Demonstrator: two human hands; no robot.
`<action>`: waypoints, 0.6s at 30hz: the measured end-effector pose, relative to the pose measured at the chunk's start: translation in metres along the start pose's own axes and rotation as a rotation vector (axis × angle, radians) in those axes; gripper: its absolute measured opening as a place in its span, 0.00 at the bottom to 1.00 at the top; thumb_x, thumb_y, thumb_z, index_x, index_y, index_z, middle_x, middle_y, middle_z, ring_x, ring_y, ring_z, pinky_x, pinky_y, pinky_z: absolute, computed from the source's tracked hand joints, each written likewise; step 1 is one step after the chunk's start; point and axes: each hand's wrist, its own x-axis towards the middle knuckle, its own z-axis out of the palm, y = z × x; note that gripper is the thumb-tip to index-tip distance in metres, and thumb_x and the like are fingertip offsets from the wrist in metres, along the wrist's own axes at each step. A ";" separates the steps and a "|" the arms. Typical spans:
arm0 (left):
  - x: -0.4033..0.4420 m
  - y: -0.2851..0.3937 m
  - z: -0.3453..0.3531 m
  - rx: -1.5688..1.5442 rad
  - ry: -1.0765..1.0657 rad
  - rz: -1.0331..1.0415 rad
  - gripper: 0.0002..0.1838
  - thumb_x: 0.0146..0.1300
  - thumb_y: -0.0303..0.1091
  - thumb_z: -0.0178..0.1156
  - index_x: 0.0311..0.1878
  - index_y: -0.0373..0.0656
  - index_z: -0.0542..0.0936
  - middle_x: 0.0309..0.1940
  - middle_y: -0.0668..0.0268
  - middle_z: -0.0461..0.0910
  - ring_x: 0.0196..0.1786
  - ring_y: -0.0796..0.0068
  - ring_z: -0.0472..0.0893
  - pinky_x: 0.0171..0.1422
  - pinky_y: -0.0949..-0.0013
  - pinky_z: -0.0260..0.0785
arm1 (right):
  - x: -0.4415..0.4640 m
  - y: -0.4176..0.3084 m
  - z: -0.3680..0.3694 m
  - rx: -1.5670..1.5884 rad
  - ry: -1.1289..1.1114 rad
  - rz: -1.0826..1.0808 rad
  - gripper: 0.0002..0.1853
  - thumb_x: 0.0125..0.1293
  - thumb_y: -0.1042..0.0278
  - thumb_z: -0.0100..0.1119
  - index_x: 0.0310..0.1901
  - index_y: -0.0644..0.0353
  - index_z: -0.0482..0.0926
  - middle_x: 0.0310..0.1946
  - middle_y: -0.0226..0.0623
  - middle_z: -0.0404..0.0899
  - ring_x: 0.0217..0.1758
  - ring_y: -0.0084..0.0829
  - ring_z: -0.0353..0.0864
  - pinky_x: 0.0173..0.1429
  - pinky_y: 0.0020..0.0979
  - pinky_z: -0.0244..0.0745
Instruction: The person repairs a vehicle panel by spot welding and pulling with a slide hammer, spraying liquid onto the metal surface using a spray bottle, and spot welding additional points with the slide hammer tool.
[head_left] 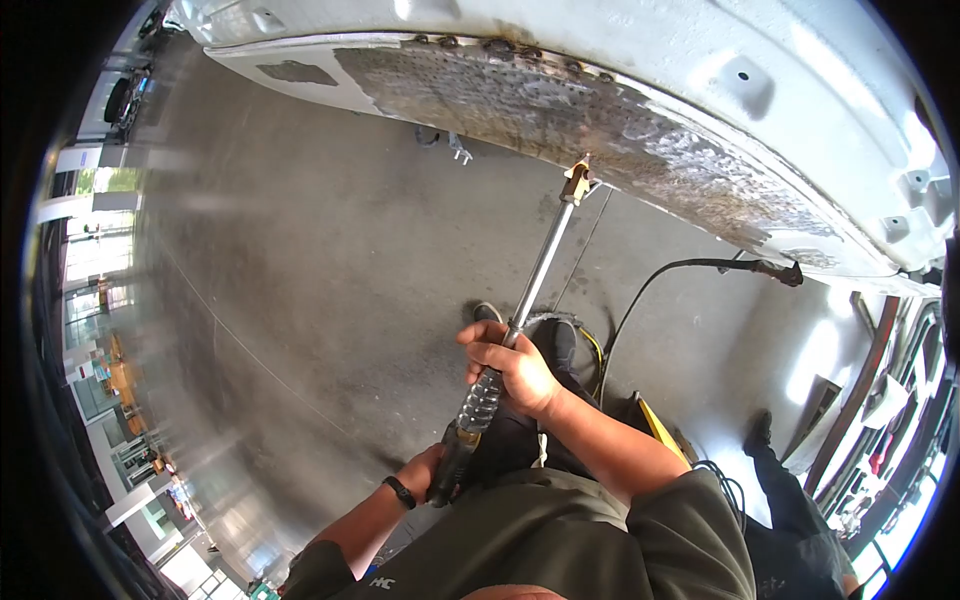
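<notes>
A long metal tool [545, 258] with a ribbed dark grip and a brass-coloured tip reaches up from my body. My right hand [510, 368] is wrapped round its shaft just above the ribbed grip. Lower down, my left hand [424, 472], with a dark band at the wrist, holds the tool's dark rear handle. The tip is at the lower edge of a scraped, stained metal panel [560, 110]; whether it touches cannot be told. Dark, burnt-looking spots line the upper edge of this panel.
White bodywork [700, 55] curves across the top. A black cable [650, 275] hangs at the right and runs down near my feet, by a yellow object [657, 432]. Another person's dark-clothed leg [780, 490] is at the lower right. Grey floor [290, 250] lies below.
</notes>
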 end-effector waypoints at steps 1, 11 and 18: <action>-0.001 0.001 -0.003 -0.017 -0.074 -0.022 0.31 0.79 0.64 0.43 0.47 0.44 0.80 0.30 0.57 0.85 0.29 0.59 0.85 0.40 0.55 0.83 | -0.001 -0.002 0.001 0.009 -0.006 -0.001 0.17 0.69 0.68 0.63 0.56 0.65 0.78 0.35 0.31 0.79 0.35 0.28 0.82 0.45 0.30 0.78; -0.035 0.008 -0.007 -0.070 -0.104 -0.067 0.32 0.81 0.63 0.40 0.45 0.44 0.81 0.30 0.62 0.84 0.28 0.67 0.84 0.36 0.62 0.81 | 0.064 -0.111 -0.040 0.216 -0.223 -0.211 0.32 0.69 0.67 0.66 0.72 0.67 0.67 0.27 0.34 0.81 0.32 0.32 0.84 0.43 0.33 0.80; -0.040 -0.030 -0.048 -0.010 -0.034 -0.189 0.36 0.81 0.67 0.35 0.46 0.44 0.81 0.27 0.63 0.82 0.26 0.66 0.84 0.31 0.62 0.80 | -0.023 0.075 0.010 0.120 -0.131 -0.067 0.17 0.70 0.67 0.63 0.56 0.66 0.77 0.30 0.35 0.80 0.34 0.32 0.83 0.46 0.34 0.77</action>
